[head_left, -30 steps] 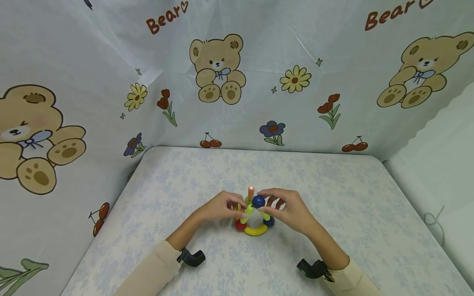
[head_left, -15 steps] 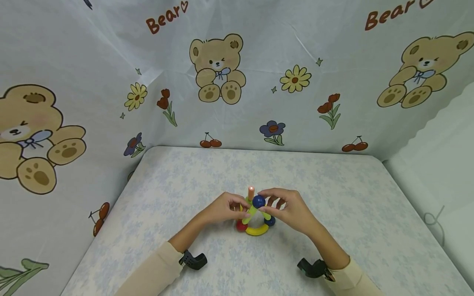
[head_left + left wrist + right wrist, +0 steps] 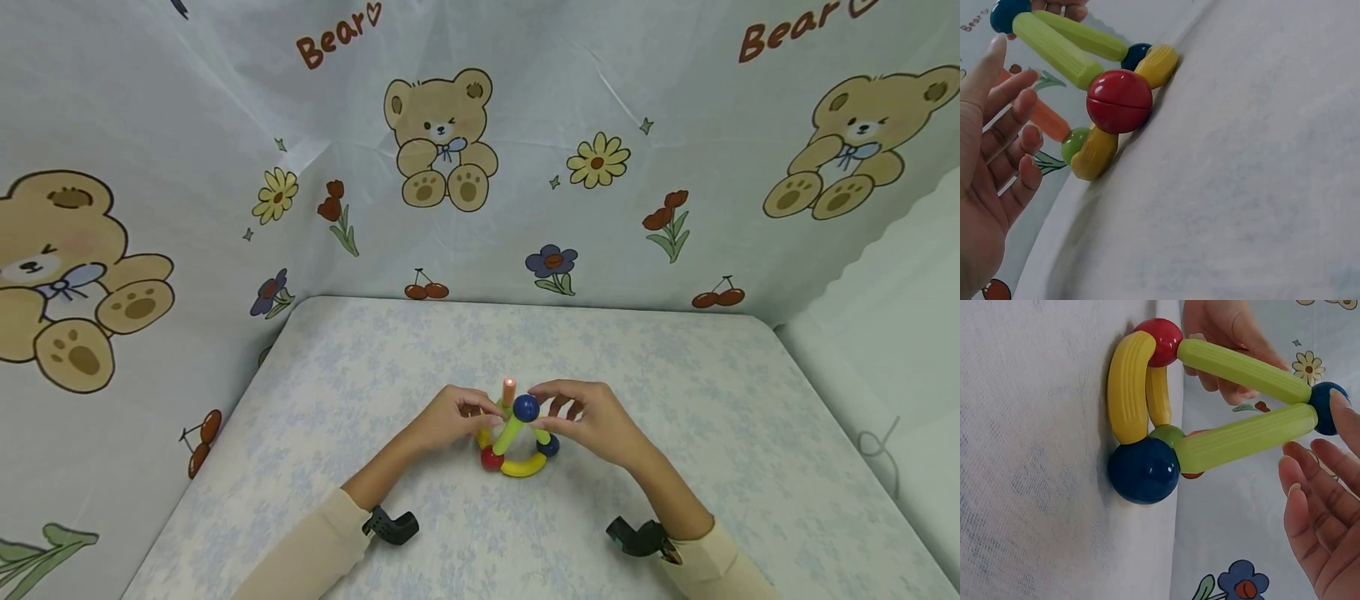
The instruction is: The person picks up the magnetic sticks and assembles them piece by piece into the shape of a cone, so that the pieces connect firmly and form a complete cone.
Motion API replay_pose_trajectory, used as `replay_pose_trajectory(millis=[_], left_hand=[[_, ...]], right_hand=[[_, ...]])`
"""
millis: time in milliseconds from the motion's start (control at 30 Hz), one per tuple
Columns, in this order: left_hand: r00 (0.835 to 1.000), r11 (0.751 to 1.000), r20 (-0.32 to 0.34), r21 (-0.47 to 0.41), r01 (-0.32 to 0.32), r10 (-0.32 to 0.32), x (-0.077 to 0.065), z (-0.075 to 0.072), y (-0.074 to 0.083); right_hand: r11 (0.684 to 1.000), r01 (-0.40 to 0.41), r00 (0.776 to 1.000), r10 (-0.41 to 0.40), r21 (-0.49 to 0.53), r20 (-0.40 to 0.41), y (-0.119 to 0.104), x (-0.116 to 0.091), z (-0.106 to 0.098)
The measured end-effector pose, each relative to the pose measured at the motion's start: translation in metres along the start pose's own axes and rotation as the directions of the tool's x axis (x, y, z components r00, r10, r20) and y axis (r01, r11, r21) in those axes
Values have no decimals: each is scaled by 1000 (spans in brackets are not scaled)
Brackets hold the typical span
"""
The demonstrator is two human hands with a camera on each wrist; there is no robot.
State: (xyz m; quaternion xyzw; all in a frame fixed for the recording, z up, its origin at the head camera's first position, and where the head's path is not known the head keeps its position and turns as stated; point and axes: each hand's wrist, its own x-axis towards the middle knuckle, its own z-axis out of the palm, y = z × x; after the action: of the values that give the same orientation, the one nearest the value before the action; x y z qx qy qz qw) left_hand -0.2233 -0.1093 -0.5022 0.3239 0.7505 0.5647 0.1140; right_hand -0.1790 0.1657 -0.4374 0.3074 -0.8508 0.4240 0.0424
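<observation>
A magnetic ball-and-rod model stands on the table. Its base joins a red ball [image 3: 492, 458], a dark blue ball [image 3: 1144, 470] and a green ball [image 3: 1075, 145] with curved yellow rods [image 3: 523, 467]. Two lime rods [image 3: 1244, 370] rise to an upper blue ball [image 3: 527, 407]. An orange rod [image 3: 509, 392] stands up from the green ball. My left hand [image 3: 991, 150] is beside the model, fingers loosely extended and holding nothing. My right hand [image 3: 592, 421] has thumb and forefinger loosely spread at the upper blue ball, the other fingers apart from it.
The model rests near the middle of a pale blue patterned table [image 3: 375, 358]. Behind and to the left hangs a bear-print cloth [image 3: 510, 242]. A white surface with a thin cord [image 3: 885, 454] borders the right side. Each wrist wears a black camera.
My left fingers have come off the near lime rod and drawn back left. My right hand has eased slightly right, its fingertips loosening around the upper blue ball. The model has shifted slightly right.
</observation>
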Motion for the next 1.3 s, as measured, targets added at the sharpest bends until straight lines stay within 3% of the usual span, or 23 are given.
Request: replay_pose_trajectory(millis=[200, 267, 500, 633, 1067, 1300], left_hand=[[984, 996, -173, 64, 56, -44, 0, -8, -7], [978, 992, -197, 99, 83, -62, 2, -9, -10], [995, 991, -84, 119, 68, -58, 10, -9, -13], [995, 990, -65, 118, 81, -74, 12, -5, -12], [985, 994, -172, 112, -9, 29, 23, 7, -8], [979, 992, -191, 111, -54, 75, 23, 8, -7]], right_hand=[[999, -39, 995, 40, -12, 87, 2, 0, -4], [998, -55, 993, 58, -29, 107, 3, -1, -6], [998, -50, 993, 55, -49, 104, 3, -2, -10], [999, -30, 996, 32, -34, 84, 3, -4, -12], [999, 4, 999, -5, -34, -40, -5, 0, 5], [999, 6, 997, -9, -43, -70, -10, 1, 8]])
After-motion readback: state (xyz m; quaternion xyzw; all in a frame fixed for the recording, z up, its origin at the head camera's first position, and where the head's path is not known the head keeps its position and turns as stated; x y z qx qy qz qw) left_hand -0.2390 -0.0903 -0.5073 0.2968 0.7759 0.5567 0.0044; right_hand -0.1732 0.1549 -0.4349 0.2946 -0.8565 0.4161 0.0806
